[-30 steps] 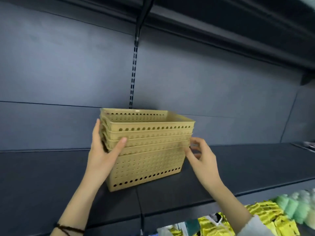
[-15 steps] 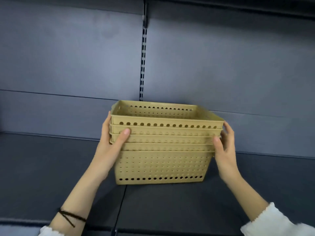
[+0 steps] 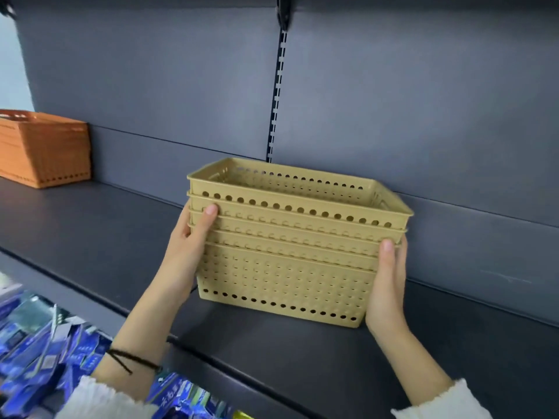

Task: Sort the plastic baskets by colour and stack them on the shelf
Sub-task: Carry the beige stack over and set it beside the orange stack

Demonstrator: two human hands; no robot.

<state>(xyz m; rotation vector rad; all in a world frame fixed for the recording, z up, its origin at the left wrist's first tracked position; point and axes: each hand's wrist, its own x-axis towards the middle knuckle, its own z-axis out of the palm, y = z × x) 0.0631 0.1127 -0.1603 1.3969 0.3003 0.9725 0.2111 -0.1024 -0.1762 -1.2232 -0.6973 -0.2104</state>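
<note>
Grip at both ends: left hand (image 3: 187,246) and right hand (image 3: 388,285) clasp the nested yellow baskets (image 3: 287,267), seemingly resting on the shelf (image 3: 90,237). They should handle light, stiff and slick; hold beneath the rims.

Orange baskets (image 3: 45,149), far left of yellow basket stack (image 3: 287,267), were cut by frame edge. Left hand (image 3: 190,246) & right hand (image 3: 387,285): fingers hid behind stack ends. Blue packets (image 3: 30,358) below-left were blurred.
</note>
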